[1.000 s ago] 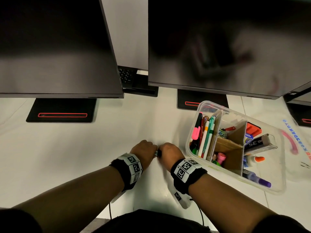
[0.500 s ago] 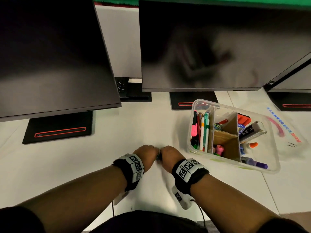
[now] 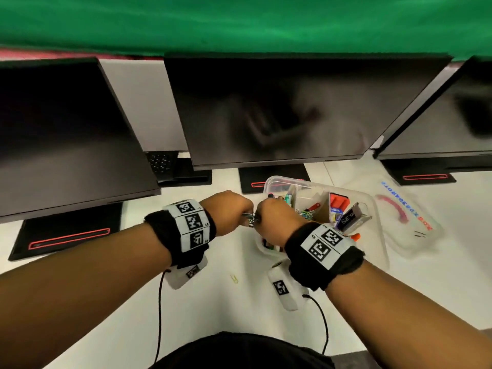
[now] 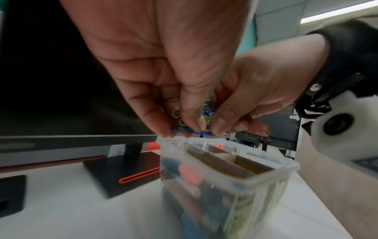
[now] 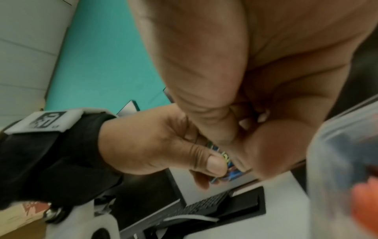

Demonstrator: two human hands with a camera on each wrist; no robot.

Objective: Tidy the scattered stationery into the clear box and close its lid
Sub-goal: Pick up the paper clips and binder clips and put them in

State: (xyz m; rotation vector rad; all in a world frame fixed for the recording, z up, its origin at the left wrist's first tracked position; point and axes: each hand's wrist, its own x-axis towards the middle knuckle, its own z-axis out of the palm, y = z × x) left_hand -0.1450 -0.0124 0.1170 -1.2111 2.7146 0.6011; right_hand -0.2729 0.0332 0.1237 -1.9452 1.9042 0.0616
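paper clips [image 4: 204, 113] — a coloured bunch, both hands pinching it together: left hand [image 3: 229, 211] and right hand [image 3: 277, 219] touching, fingertips curled tight around it. the bunch is hanging just over the near-left rim of the clear box [image 3: 372, 209], open, to the right. lid [image 3: 407, 217] lying beside the box, farther right. one loose clip [image 3: 234, 278] lying on the desk [image 3: 106, 302] — nearer the body.

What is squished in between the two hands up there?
A bunch of coloured paper clips, pinched between the left hand and the right hand, just above the clear box. The left wrist view shows it best.
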